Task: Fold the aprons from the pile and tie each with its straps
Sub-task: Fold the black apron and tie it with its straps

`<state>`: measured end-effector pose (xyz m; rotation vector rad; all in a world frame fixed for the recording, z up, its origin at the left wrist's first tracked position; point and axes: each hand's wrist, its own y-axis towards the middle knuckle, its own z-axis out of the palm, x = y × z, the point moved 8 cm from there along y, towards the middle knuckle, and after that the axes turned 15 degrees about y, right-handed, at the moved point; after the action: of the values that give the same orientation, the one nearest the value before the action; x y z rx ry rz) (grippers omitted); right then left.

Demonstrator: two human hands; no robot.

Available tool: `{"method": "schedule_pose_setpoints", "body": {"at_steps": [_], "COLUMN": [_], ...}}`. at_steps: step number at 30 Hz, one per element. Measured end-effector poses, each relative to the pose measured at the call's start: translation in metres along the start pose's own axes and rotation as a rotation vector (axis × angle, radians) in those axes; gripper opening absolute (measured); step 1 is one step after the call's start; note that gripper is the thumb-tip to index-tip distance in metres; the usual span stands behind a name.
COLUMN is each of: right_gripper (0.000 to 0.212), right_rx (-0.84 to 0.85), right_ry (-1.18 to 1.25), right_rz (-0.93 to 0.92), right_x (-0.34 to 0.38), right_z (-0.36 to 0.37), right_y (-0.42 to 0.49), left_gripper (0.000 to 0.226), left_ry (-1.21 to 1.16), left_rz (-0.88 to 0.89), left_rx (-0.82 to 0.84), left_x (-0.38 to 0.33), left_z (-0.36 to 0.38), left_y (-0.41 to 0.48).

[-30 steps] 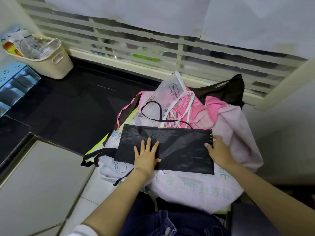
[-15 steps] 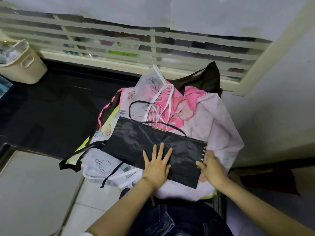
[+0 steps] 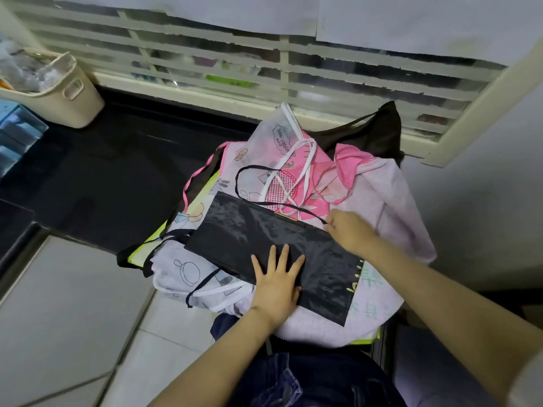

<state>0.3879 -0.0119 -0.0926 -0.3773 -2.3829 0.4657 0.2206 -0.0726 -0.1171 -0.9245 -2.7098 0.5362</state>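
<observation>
Two hands [image 3: 276, 286] [image 3: 351, 232], one folded apron [image 3: 264, 236] (black)

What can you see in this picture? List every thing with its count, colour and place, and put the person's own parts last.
folded apron: one, black, on top of the pile
strap: one, black, looping from the folded apron over the pile
pile of aprons: several, mostly white, pink and black, in front of the person
basket: one, cream, far left on the counter
drawer unit: one, blue, left edge
counter: one, black, below the window
paper sheets: two, white, top of the window
left hand: one, flat on the folded apron
right hand: one, pinching the strap's end
</observation>
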Motion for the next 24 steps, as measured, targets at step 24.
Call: {"method": "schedule_pose_setpoints", "body": {"at_steps": [24], "right_gripper": [0.058], "right_rx": [0.341], "right_ry": [-0.215], "right_rz": [-0.431], "right_x": [0.045], "right_z": [0.097], "right_y": [-0.031], "left_gripper": [0.023], "left_ry": [-0.563], "left_rz": [-0.745], "left_rx": [-0.288], "left_x": [0.128], "left_z": [0.014], "left_y": [-0.063]}}
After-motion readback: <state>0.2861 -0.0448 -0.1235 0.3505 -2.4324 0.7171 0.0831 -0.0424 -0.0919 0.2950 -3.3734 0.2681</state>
